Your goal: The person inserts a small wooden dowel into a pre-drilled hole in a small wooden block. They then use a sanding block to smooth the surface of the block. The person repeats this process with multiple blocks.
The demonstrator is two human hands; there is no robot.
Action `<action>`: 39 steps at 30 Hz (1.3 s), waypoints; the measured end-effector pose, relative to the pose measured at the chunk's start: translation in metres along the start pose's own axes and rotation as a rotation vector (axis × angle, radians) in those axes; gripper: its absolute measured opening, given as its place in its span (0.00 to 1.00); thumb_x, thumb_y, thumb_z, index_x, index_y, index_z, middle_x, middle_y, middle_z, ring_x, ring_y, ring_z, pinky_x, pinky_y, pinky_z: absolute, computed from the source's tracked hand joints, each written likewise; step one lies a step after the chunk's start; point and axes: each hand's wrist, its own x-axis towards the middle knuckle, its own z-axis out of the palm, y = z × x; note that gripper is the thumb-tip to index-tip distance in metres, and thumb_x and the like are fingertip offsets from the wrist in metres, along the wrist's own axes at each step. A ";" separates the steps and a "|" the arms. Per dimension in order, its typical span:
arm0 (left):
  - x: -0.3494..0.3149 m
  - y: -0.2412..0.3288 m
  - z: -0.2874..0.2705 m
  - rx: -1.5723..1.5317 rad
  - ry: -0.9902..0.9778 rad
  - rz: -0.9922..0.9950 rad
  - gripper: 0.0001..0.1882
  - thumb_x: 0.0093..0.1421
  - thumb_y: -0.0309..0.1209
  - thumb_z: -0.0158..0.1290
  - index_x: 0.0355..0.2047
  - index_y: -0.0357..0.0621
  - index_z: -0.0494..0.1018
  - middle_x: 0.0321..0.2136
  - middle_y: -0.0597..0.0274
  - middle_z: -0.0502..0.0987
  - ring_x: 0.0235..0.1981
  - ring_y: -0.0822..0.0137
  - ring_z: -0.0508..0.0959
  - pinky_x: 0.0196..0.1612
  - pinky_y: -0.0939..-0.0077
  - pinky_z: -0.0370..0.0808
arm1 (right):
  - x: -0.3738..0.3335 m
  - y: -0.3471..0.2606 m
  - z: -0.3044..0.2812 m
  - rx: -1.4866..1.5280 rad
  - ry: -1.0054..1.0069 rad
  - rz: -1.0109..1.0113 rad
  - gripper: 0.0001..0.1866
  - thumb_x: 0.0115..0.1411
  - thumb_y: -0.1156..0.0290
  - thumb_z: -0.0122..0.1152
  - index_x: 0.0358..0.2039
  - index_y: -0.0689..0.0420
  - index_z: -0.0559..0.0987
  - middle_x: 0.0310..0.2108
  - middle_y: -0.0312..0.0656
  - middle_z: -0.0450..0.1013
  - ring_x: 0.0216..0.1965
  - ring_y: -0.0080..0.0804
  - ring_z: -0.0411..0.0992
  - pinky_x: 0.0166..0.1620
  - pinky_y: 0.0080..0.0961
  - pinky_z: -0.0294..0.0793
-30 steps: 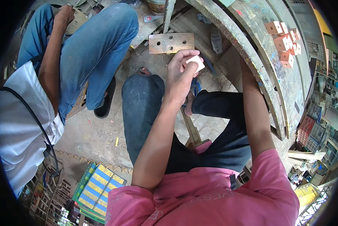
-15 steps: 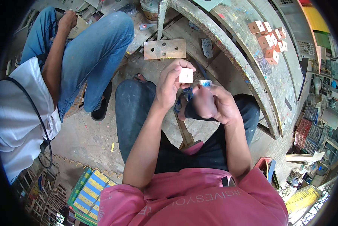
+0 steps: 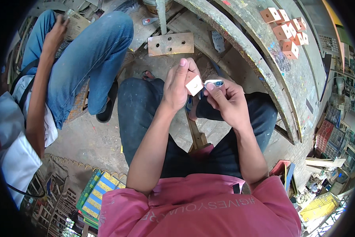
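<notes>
Between the fingers of my left hand (image 3: 178, 85) is a small pale wooden block (image 3: 193, 85), a cube with a round hole in its face; the hand is shut on it, thumb pointing up. My right hand (image 3: 229, 100) pinches a curled strip (image 3: 215, 83), white with blue marks, which looks like sandpaper. The strip sits just right of the block, close to its edge; whether they touch I cannot tell. Both hands are above my lap, between my knees. Up on the bench to the right lies a cluster of several similar drilled blocks (image 3: 282, 32).
A worn, paint-spotted bench (image 3: 260, 59) curves along the right. Ahead on the floor is a wooden board with holes (image 3: 170, 44), and near it a printed sheet (image 3: 218, 41). Another person in jeans (image 3: 94, 59) sits close on my left. Striped yellow-and-blue panels (image 3: 102, 193) stand at lower left.
My left hand has tilted the block, so more of its side shows. My right hand has turned and brought the strip closer to the block. The other person's arm has shifted left.
</notes>
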 end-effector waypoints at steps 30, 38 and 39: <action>-0.034 0.018 0.024 0.419 -0.304 -0.268 0.30 0.69 0.48 0.31 0.18 0.39 0.66 0.11 0.64 0.66 0.13 0.72 0.64 0.19 0.73 0.63 | -0.046 -0.014 -0.019 -1.060 -0.079 -0.716 0.13 0.50 0.66 0.65 0.18 0.59 0.73 0.14 0.38 0.64 0.15 0.28 0.66 0.20 0.28 0.64; -0.041 0.024 0.036 0.054 -0.089 -0.051 0.33 0.69 0.52 0.27 0.18 0.40 0.65 0.11 0.65 0.67 0.14 0.75 0.66 0.20 0.79 0.62 | -0.063 -0.044 0.004 0.533 -0.042 0.504 0.16 0.64 0.62 0.54 0.24 0.61 0.74 0.12 0.29 0.58 0.12 0.14 0.49 0.16 0.15 0.48; -0.041 0.024 0.037 -0.048 -0.091 -0.104 0.34 0.68 0.53 0.27 0.18 0.40 0.65 0.11 0.65 0.67 0.14 0.75 0.66 0.20 0.81 0.62 | -0.067 -0.048 0.003 0.593 -0.029 0.468 0.17 0.64 0.61 0.52 0.25 0.61 0.74 0.12 0.29 0.58 0.12 0.14 0.50 0.16 0.15 0.48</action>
